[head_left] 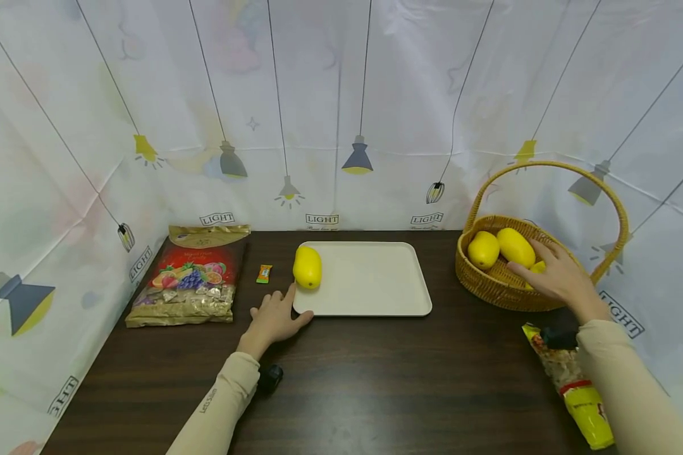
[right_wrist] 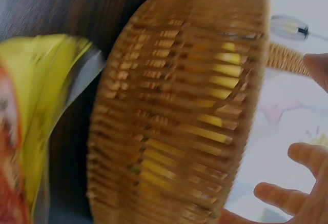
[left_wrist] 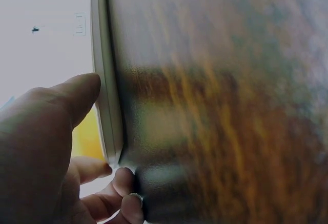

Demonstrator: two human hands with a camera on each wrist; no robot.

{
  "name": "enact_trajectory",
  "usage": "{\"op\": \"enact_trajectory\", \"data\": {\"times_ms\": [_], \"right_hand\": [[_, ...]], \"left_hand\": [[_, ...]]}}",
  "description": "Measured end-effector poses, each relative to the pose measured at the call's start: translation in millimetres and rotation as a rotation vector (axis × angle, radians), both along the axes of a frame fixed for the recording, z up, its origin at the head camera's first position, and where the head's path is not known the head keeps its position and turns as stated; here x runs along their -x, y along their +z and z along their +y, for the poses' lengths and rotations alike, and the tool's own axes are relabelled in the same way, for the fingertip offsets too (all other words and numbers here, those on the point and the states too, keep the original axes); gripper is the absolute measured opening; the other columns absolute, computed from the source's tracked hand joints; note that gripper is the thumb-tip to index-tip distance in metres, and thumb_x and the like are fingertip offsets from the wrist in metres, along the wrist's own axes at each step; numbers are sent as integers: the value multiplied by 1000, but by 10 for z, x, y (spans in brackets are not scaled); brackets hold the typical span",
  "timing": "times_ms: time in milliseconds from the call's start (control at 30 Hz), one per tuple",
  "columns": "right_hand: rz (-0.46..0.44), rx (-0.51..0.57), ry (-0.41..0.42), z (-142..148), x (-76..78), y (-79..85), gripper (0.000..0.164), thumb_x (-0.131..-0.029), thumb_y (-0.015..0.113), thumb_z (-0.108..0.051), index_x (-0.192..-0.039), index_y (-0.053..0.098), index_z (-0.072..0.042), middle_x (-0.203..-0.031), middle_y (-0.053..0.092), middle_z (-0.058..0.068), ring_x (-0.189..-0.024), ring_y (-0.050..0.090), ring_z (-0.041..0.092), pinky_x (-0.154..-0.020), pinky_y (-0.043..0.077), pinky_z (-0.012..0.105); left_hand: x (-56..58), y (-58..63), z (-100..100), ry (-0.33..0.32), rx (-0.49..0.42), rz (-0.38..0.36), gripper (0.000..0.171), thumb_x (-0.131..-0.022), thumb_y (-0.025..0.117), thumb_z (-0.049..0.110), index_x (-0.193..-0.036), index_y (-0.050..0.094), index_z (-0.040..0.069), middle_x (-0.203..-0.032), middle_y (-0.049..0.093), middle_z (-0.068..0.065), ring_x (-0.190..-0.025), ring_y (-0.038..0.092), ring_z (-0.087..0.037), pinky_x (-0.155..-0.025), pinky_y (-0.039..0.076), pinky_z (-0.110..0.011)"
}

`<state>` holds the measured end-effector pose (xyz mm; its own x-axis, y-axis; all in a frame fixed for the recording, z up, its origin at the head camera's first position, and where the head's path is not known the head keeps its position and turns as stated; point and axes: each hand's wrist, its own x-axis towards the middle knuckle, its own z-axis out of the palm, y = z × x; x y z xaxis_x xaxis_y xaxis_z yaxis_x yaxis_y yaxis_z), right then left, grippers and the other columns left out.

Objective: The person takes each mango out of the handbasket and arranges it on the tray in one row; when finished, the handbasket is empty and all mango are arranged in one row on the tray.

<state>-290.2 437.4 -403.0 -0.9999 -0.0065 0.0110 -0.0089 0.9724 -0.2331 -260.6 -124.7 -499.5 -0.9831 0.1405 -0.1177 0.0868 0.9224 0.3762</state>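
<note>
A cream rectangular tray (head_left: 370, 278) lies on the table with one yellow mango-like fruit (head_left: 307, 267) at its left end. My left hand (head_left: 273, 319) rests at the tray's near left corner, thumb and index finger touching its edge; the left wrist view shows the thumb (left_wrist: 84, 93) against the rim. Over the wicker basket (head_left: 501, 294) on the right is my right hand (head_left: 560, 278), its fingers spread above the fruit. Several yellow fruits (head_left: 515, 247) lie in that basket, one partly hidden by the hand. In the right wrist view, the fingers (right_wrist: 282, 196) are apart above the basket rim.
A red and gold candy bag (head_left: 190, 278) lies at the left, with a small wrapped candy (head_left: 264, 273) beside it. A yellow snack packet (head_left: 589, 414) lies under the right forearm. The basket's tall handle (head_left: 546, 163) arches over its opening. A printed curtain backs the table.
</note>
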Motion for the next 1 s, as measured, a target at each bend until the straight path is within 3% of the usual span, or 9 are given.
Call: {"op": "enact_trajectory", "data": {"times_ms": [300, 633, 1000], "right_hand": [[-24, 26, -12, 193, 4, -126, 97, -97, 42, -69, -162, 7, -6, -155, 14, 45, -135, 17, 68, -99, 21, 82], [-112, 4, -27, 303, 55, -152, 102, -95, 37, -74, -161, 4, -4, -155, 5, 46, -136, 12, 70, -96, 22, 83], [-179, -15, -38, 327, 160, -235, 107, -94, 34, -77, -160, 0, -1, -154, 0, 48, -131, 15, 73, -95, 25, 84]], "left_hand": [[2, -1, -9, 1, -3, -1, 87, -95, 54, 64, -162, 24, 17, -147, 48, -21, -129, 45, -40, -94, 38, -68], [0, 12, -8, 1, 0, -7, 87, -95, 53, 64, -162, 22, 19, -147, 47, -21, -130, 44, -40, -95, 38, -68], [8, 10, -9, 4, -1, -9, 87, -95, 53, 65, -162, 22, 19, -148, 47, -21, -130, 45, -40, -95, 37, -67]]}}
